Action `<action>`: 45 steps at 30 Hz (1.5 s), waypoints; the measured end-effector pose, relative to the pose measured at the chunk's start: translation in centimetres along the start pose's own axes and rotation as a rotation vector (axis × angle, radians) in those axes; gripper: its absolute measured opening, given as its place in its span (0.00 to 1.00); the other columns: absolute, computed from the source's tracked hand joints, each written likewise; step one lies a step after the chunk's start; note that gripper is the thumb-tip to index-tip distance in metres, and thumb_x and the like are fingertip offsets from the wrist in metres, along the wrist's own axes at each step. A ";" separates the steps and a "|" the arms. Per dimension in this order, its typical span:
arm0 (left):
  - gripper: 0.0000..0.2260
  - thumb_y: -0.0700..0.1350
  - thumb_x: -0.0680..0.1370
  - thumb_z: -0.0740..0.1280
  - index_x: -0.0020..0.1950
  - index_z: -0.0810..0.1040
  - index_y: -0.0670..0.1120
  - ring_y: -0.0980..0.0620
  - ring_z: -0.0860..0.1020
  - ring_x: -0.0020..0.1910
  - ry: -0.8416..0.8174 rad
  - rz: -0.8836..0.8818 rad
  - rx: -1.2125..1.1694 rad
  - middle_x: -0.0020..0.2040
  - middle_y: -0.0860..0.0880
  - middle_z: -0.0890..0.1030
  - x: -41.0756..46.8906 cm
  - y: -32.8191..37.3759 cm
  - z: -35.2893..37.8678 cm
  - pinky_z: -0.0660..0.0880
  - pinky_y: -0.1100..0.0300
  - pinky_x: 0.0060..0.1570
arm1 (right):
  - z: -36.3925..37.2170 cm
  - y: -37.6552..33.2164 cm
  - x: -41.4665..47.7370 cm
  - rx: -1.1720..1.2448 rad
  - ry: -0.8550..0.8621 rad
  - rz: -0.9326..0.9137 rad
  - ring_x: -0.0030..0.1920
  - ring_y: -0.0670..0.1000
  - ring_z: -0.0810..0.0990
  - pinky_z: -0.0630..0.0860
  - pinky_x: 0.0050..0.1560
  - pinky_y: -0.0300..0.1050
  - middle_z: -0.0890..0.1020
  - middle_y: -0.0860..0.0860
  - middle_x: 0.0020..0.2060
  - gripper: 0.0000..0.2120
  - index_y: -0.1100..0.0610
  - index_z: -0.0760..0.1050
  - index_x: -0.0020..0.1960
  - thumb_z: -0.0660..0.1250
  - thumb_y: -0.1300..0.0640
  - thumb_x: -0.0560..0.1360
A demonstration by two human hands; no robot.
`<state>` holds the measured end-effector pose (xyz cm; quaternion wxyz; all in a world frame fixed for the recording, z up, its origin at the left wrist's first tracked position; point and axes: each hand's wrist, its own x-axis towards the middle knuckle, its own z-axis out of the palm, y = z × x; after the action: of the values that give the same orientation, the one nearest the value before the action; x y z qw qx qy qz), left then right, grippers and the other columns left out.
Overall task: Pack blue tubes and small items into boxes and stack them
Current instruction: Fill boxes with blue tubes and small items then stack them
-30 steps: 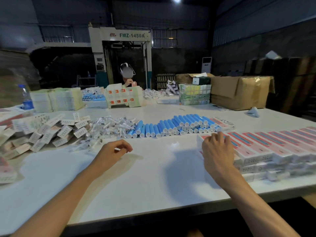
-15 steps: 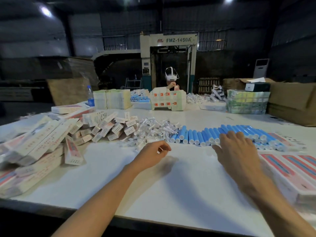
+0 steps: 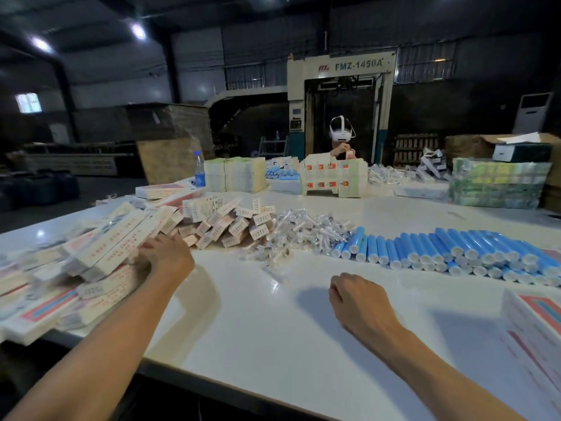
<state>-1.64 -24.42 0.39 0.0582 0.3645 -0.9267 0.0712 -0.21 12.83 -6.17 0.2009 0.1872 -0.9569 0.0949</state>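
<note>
dozens of blue tubes [image 3: 455, 250] lie near the curled, empty right hand [image 3: 355, 299]; left hand [image 3: 165, 256] touches heaped boxes [image 3: 115, 247], grip hidden.

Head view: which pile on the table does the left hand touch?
The heap of long white cartons at far left; the left hand touches it, unlike the small white boxes, clear-wrapped pieces and blue tubes.

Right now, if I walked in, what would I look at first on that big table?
Probably the long row of bright blue tubes on the right of the white table. Next, the jumbled pile of white boxes on the left, where the left hand touches it, and the heap of clear little packets between the two.
</note>
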 end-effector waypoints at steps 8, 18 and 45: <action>0.44 0.45 0.78 0.75 0.81 0.48 0.38 0.33 0.77 0.64 -0.016 0.160 -0.375 0.69 0.34 0.75 -2.0 -1.0 0.1 0.80 0.38 0.60 | 0.1 0.1 0.2 0.060 -0.003 0.017 0.39 0.54 0.71 0.68 0.38 0.49 0.79 0.49 0.43 0.12 0.54 0.72 0.44 0.56 0.53 0.83; 0.32 0.53 0.77 0.72 0.78 0.63 0.51 0.45 0.80 0.60 -0.092 0.609 -0.830 0.69 0.47 0.75 -6.7 5.9 0.1 0.81 0.44 0.57 | 0.3 0.2 0.0 0.112 -0.013 0.014 0.43 0.56 0.75 0.73 0.42 0.52 0.78 0.51 0.44 0.12 0.57 0.73 0.45 0.55 0.54 0.83; 0.19 0.52 0.88 0.54 0.72 0.75 0.47 0.38 0.87 0.52 -0.842 0.522 -2.128 0.62 0.35 0.85 -8.5 15.4 2.5 0.85 0.50 0.47 | 1.2 14.4 12.4 -0.379 0.025 0.586 0.68 0.57 0.69 0.66 0.69 0.52 0.73 0.56 0.66 0.17 0.58 0.76 0.66 0.56 0.53 0.84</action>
<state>-6.13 -8.08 -4.78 0.0060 -0.0740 -0.5117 -0.8559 -16.86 21.65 -3.58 0.2078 -0.1371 -0.9681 -0.0284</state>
